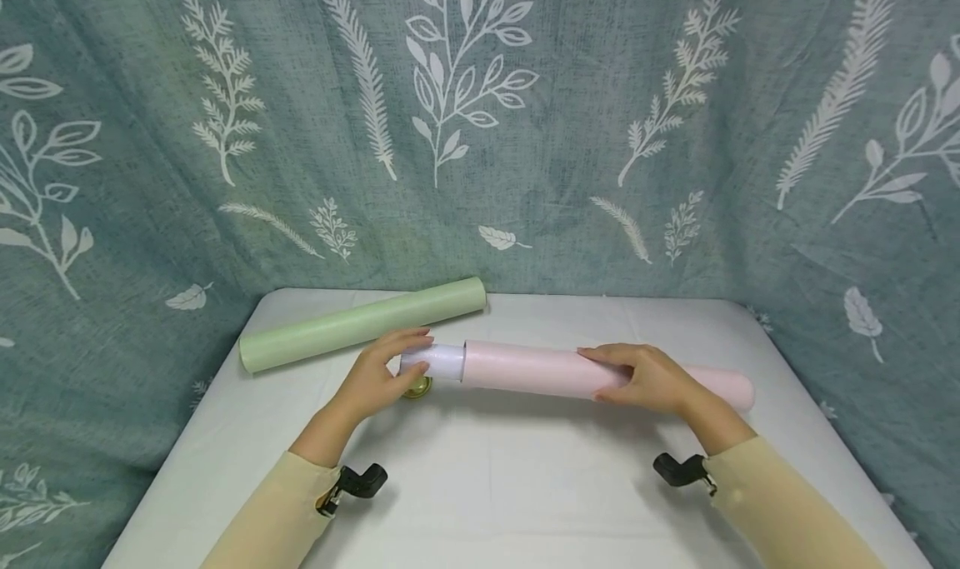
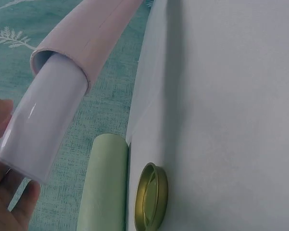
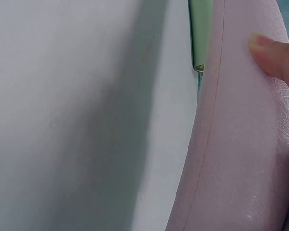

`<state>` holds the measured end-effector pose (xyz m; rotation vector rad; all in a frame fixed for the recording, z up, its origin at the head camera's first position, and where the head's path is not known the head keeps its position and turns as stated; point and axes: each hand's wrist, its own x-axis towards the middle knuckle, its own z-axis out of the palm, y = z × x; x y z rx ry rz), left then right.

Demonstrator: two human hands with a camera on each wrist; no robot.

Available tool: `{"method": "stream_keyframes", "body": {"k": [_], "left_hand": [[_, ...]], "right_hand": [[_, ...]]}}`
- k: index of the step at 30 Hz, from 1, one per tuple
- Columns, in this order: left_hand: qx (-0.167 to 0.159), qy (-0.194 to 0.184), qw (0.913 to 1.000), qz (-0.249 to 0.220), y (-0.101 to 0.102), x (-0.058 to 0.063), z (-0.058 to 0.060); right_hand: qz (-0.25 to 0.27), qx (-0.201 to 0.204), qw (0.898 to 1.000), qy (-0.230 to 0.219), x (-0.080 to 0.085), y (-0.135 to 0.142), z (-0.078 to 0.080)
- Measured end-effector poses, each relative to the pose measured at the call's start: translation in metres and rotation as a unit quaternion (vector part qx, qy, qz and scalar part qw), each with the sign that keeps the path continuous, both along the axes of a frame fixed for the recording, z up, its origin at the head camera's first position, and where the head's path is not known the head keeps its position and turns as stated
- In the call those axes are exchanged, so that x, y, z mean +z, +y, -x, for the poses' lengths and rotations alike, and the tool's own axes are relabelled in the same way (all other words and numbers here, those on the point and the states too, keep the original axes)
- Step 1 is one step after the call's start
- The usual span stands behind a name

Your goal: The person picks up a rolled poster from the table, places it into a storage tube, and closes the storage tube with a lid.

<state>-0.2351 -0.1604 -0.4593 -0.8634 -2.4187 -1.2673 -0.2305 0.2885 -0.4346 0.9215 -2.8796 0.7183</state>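
Right hand point(image 1: 651, 377) grips pink tube point(image 1: 525, 370); left hand point(image 1: 372, 377) pinches pale-lilac roll point(image 1: 444, 362) partly inside; round gold lid point(image 2: 152, 197) below; green tube point(image 1: 360, 326) at desk's point(image 1: 495, 490) far-left corner.

Teal fabric drapes point(image 1: 570, 211) — printed with white leaf sprigs point(image 1: 225, 94) and fronds point(image 1: 362, 65) — hang behind and along both sides of a white-covered table point(image 1: 525, 502) with rounded far corners; soft shadows point(image 3: 120, 110) fall across it.

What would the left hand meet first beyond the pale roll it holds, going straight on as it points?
The left hand would probably meet the open end of the pink tube; exact depth is unclear.
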Motion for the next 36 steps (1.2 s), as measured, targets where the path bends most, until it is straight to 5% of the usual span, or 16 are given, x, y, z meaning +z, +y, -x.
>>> {"method": "stream_keyframes", "body": {"k": [9,16,26,36], "left_hand": [[0.008,-0.035,0.9976,-0.060,-0.005,-0.004,-0.002],[-0.017,-0.089,0.9858,-0.141,-0.005,-0.009,-0.002],[-0.014,-0.121,0.9823,-0.142,0.003,0.020,-0.024],[-0.029,-0.149,0.9750,-0.162,0.006,-0.011,-0.005]], "right_hand": [[0.003,-0.003,1.000,0.013,0.000,0.006,-0.002],[0.008,-0.008,1.000,0.008,0.000,0.007,-0.004],[0.009,-0.005,1.000,0.012,-0.004,0.006,-0.003],[0.009,0.002,1.000,0.029,-0.004,0.004,-0.003]]}}
